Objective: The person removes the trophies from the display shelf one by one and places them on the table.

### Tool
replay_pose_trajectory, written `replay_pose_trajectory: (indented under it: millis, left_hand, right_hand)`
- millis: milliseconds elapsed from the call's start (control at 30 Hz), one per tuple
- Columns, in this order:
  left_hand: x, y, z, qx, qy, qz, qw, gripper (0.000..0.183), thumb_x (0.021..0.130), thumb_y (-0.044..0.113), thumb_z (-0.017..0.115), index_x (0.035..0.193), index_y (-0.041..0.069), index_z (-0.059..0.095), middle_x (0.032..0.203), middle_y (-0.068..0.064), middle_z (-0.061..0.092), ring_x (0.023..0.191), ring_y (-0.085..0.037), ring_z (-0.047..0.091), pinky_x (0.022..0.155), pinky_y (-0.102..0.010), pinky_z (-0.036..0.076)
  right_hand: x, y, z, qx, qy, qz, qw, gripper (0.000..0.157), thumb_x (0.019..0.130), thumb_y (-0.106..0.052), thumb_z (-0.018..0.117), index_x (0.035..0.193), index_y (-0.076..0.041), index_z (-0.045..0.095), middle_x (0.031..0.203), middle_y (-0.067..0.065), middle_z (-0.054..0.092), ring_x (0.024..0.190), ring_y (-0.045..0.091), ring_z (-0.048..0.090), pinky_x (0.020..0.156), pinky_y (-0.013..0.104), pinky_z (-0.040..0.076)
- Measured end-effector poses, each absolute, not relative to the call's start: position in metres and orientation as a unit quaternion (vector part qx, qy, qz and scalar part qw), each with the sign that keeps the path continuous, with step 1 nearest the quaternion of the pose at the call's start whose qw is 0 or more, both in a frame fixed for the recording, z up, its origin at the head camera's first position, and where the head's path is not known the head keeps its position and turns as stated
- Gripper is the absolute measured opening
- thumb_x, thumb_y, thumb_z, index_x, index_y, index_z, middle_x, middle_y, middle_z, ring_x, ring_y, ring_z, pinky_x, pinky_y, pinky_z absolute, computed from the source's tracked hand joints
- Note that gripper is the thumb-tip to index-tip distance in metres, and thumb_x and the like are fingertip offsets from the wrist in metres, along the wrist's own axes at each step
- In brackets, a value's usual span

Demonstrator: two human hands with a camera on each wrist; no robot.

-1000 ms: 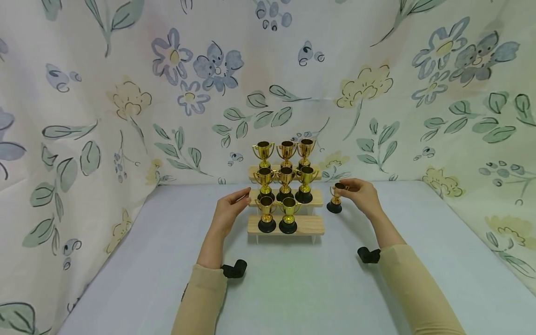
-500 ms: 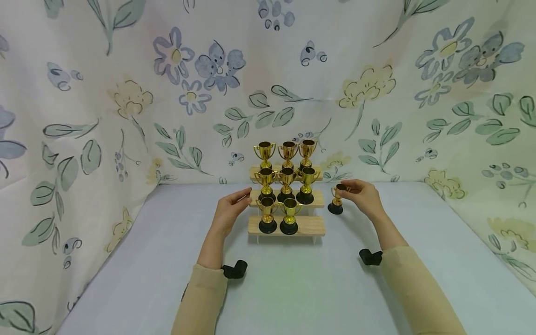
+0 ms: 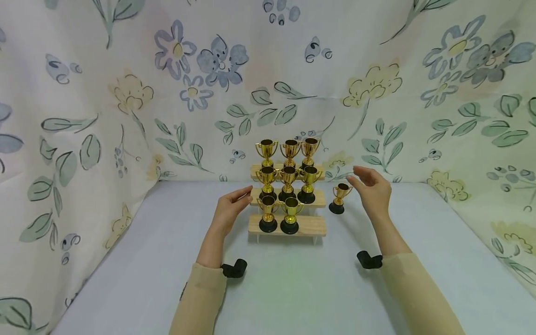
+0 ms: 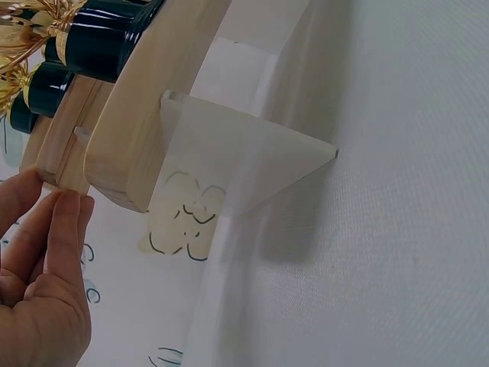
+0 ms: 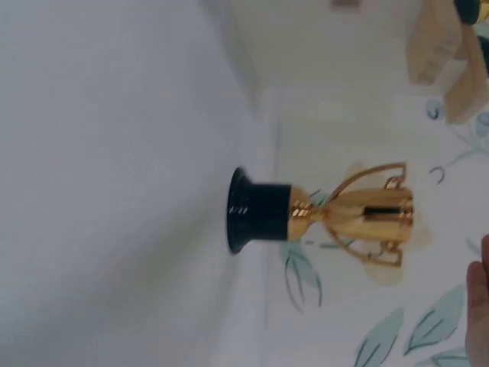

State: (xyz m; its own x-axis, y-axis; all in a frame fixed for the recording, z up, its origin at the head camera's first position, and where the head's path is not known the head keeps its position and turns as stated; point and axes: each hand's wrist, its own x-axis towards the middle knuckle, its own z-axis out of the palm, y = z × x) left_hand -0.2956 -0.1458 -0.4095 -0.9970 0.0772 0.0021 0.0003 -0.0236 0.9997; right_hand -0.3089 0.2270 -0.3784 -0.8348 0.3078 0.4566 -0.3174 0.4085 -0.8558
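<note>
A three-tier display stand (image 3: 311, 228) with wooden shelves bears several small gold trophy cups on black bases. My left hand (image 3: 228, 211) pinches the left end of the middle shelf (image 4: 65, 153) between thumb and fingertips. To the right of the stand, a single trophy cup (image 3: 339, 197) stands upright on the table by itself. Just right of and above that cup is my right hand (image 3: 375, 193), its fingers parted and apart from it. In the right wrist view the lone trophy cup (image 5: 336, 216) is whole, and only a bit of the fingers (image 5: 478, 313) shows at the edge.
Two trophy cups (image 3: 291, 214) stand on the left and middle of the bottom shelf (image 3: 314, 228). The upper shelves carry three each. Clear side supports (image 4: 229, 153) hold the shelves up. A white cloth covers the table (image 3: 284, 288), and a floral curtain (image 3: 268, 70) hangs behind.
My right hand has let go of the lone trophy cup and drawn back up and to the right. The cup stays standing. My left hand keeps its place at the stand.
</note>
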Motion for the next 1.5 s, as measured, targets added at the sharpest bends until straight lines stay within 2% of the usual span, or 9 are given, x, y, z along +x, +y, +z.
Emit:
replay_pose_trajectory:
  millis: [100, 167, 400, 567, 700, 800, 1000, 1100, 1500]
  left_hand:
    - [-0.297, -0.145, -0.407, 0.029, 0.699, 0.714, 0.028, 0.045, 0.098, 0.01, 0.06, 0.142, 0.005, 0.053, 0.152, -0.012, 0.048, 0.14, -0.027, 0.048, 0.117, -0.036, 0.042]
    - [-0.297, -0.145, -0.406, 0.028, 0.698, 0.715, 0.028, 0.045, 0.098, 0.01, 0.06, 0.142, 0.005, 0.053, 0.152, -0.012, 0.049, 0.14, -0.027, 0.048, 0.117, -0.036, 0.042]
    - [-0.295, -0.146, -0.408, 0.025, 0.704, 0.709, 0.031, 0.044, 0.099, 0.012, 0.06, 0.142, 0.007, 0.053, 0.152, -0.01, 0.049, 0.14, -0.026, 0.048, 0.119, -0.037, 0.041]
    - [-0.295, -0.147, -0.409, 0.033, 0.706, 0.707, 0.029, 0.044, 0.098, 0.013, 0.061, 0.142, 0.007, 0.054, 0.151, -0.011, 0.05, 0.14, -0.026, 0.048, 0.119, -0.037, 0.041]
    - [-0.295, -0.147, -0.408, 0.036, 0.704, 0.709, 0.029, 0.044, 0.099, 0.012, 0.06, 0.142, 0.006, 0.053, 0.151, -0.012, 0.049, 0.14, -0.026, 0.048, 0.119, -0.036, 0.041]
    - [-0.295, -0.147, -0.409, 0.032, 0.704, 0.709, 0.03, 0.044, 0.099, 0.011, 0.06, 0.142, 0.006, 0.053, 0.152, -0.012, 0.049, 0.14, -0.027, 0.048, 0.118, -0.036, 0.041]
    - [-0.296, -0.146, -0.411, 0.029, 0.702, 0.711, 0.03, 0.044, 0.098, 0.011, 0.06, 0.141, 0.005, 0.054, 0.151, -0.012, 0.05, 0.138, -0.027, 0.049, 0.117, -0.035, 0.042]
    - [-0.296, -0.146, -0.412, 0.028, 0.699, 0.714, 0.029, 0.044, 0.098, 0.01, 0.06, 0.141, 0.005, 0.054, 0.15, -0.013, 0.05, 0.138, -0.027, 0.05, 0.116, -0.034, 0.043]
    - [-0.298, -0.147, -0.413, 0.029, 0.699, 0.714, 0.028, 0.044, 0.098, 0.01, 0.06, 0.141, 0.005, 0.054, 0.15, -0.013, 0.05, 0.139, -0.026, 0.049, 0.117, -0.035, 0.043]
  right_hand:
    - [-0.301, 0.216, -0.366, 0.037, -0.706, 0.623, 0.336, 0.034, 0.084, -0.014, 0.079, 0.113, 0.001, 0.071, 0.101, -0.01, 0.076, 0.095, -0.002, 0.069, 0.084, 0.009, 0.056]
    - [-0.294, 0.206, -0.357, 0.074, -0.654, 0.667, 0.349, 0.032, 0.083, -0.007, 0.079, 0.111, 0.007, 0.07, 0.096, -0.013, 0.076, 0.09, 0.0, 0.07, 0.079, 0.011, 0.058]
    - [-0.264, 0.171, -0.338, 0.203, -0.585, 0.717, 0.319, 0.027, 0.081, 0.009, 0.074, 0.104, 0.019, 0.065, 0.095, -0.002, 0.078, 0.086, 0.008, 0.073, 0.072, 0.015, 0.06]
    - [-0.247, 0.154, -0.34, 0.244, -0.673, 0.64, 0.278, 0.026, 0.081, 0.011, 0.073, 0.106, 0.011, 0.069, 0.102, -0.011, 0.076, 0.093, 0.001, 0.07, 0.08, 0.014, 0.059]
    - [-0.241, 0.143, -0.346, 0.275, -0.733, 0.565, 0.261, 0.031, 0.081, 0.006, 0.076, 0.111, 0.002, 0.071, 0.11, 0.006, 0.075, 0.1, -0.004, 0.067, 0.091, 0.016, 0.057]
    - [-0.241, 0.138, -0.352, 0.285, -0.754, 0.545, 0.229, 0.034, 0.082, 0.0, 0.078, 0.115, -0.003, 0.07, 0.114, 0.02, 0.072, 0.104, 0.001, 0.068, 0.093, 0.02, 0.058]
    - [-0.242, 0.13, -0.363, 0.251, -0.78, 0.554, 0.15, 0.04, 0.082, -0.011, 0.08, 0.12, -0.006, 0.069, 0.119, 0.015, 0.071, 0.11, 0.026, 0.068, 0.097, 0.037, 0.058]
    - [-0.244, 0.126, -0.366, 0.23, -0.787, 0.559, 0.124, 0.043, 0.081, -0.017, 0.082, 0.12, -0.008, 0.069, 0.119, 0.013, 0.071, 0.11, 0.03, 0.068, 0.094, 0.035, 0.06]
    - [-0.248, 0.12, -0.371, 0.191, -0.785, 0.585, 0.07, 0.046, 0.08, -0.02, 0.083, 0.123, -0.012, 0.068, 0.123, 0.012, 0.07, 0.1, 0.002, 0.068, 0.086, 0.019, 0.059]
